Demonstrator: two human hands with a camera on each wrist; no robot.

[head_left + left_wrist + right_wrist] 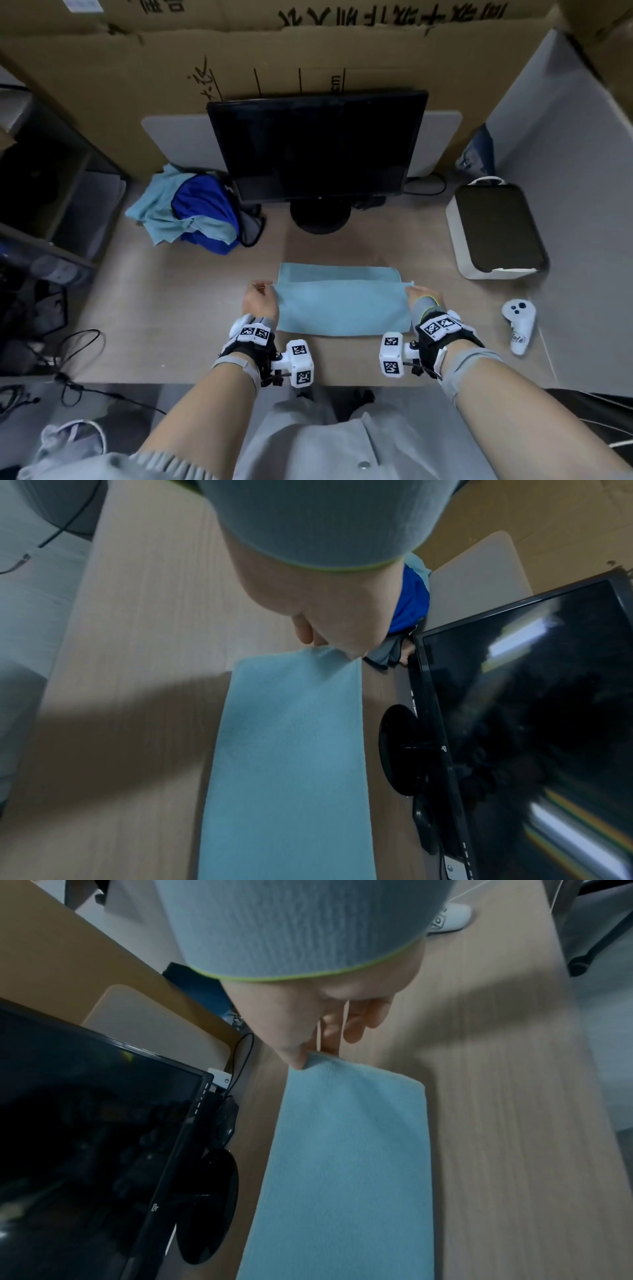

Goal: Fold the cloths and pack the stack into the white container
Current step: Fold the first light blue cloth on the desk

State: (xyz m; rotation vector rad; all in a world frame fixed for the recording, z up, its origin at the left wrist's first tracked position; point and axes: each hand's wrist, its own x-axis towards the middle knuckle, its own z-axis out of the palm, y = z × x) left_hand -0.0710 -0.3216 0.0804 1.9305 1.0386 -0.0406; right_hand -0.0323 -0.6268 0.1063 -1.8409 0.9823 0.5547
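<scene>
Now both hands (261,300) (422,297) w/ cloth (342,306) corners

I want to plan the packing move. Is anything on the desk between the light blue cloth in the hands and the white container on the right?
Nothing visible: bare desk lies between the cloth and the container. The white controller sits nearer the person, off that path.
</scene>
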